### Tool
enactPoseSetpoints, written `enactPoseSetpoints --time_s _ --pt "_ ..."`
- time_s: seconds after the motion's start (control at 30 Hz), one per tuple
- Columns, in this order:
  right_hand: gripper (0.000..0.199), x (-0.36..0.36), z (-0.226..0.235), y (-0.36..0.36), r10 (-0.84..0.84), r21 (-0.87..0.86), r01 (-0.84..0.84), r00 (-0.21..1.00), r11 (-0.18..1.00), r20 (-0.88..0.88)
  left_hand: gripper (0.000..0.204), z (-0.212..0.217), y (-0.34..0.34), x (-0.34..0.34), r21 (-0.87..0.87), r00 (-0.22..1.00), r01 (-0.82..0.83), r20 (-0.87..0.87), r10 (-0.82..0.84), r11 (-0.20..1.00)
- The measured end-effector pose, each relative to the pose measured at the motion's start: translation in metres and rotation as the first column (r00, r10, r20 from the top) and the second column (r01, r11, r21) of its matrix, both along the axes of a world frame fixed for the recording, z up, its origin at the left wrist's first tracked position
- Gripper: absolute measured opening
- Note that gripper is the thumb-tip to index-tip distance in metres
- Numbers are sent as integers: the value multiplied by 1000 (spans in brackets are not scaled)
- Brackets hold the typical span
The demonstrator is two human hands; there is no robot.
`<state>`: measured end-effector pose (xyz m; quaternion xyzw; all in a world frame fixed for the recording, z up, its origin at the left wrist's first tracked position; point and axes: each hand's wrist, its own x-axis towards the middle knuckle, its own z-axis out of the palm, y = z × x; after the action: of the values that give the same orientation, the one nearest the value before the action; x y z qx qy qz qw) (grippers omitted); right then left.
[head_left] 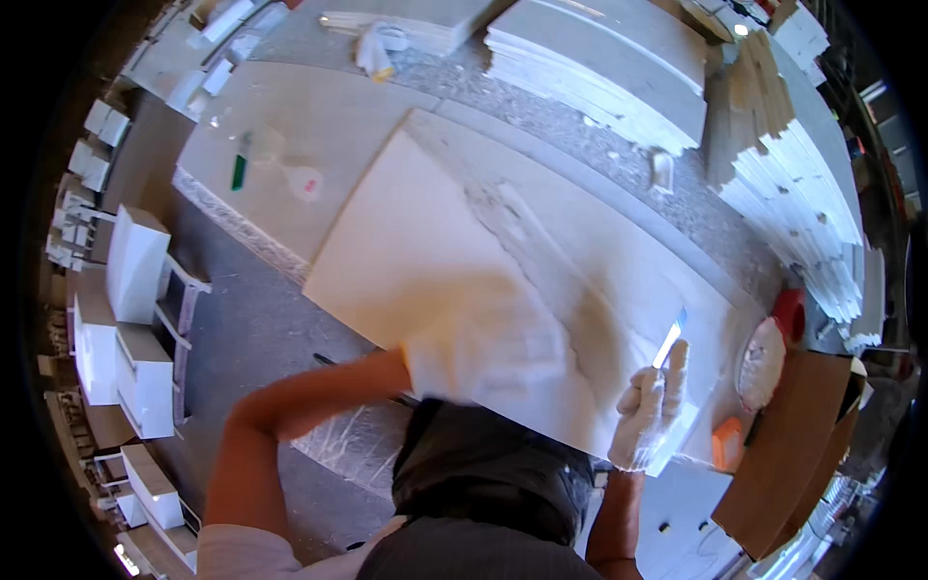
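Note:
A large white marbled slab with grey veins lies in front of me. My left hand, in a white glove, is over the near part of this slab and smeared by motion. Its fingers and anything in them cannot be made out. My right hand, also in a white glove, is closed near the slab's right end. A thin, shiny strip with a bluish tip sticks out beyond its fingers; the kind of tool is unclear. Beside that palm shows a pale flat edge.
A green piece and a clear round item with a pink mark lie on the left surface. Stacked slabs stand behind, more at right. A cardboard box, orange object and red container are at right.

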<state>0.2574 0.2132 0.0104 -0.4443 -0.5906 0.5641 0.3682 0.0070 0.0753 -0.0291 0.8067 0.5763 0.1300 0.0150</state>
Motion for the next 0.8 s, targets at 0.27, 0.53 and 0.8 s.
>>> enactPoseSetpoints --time_s 0.27,0.53,0.8 --pt "55 3 23 8 -44 30 46 997 999 -58 73 -25 60 -155 175 501 -815 -267 823 553" --pt "59 -1 79 11 -146 222 165 984 961 -97 65 -24 152 154 45 979 123 161 -128 991" --pt "62 34 78 19 -235 262 247 969 933 -76 50 8 96 90 -32 904 15 427 0 999"
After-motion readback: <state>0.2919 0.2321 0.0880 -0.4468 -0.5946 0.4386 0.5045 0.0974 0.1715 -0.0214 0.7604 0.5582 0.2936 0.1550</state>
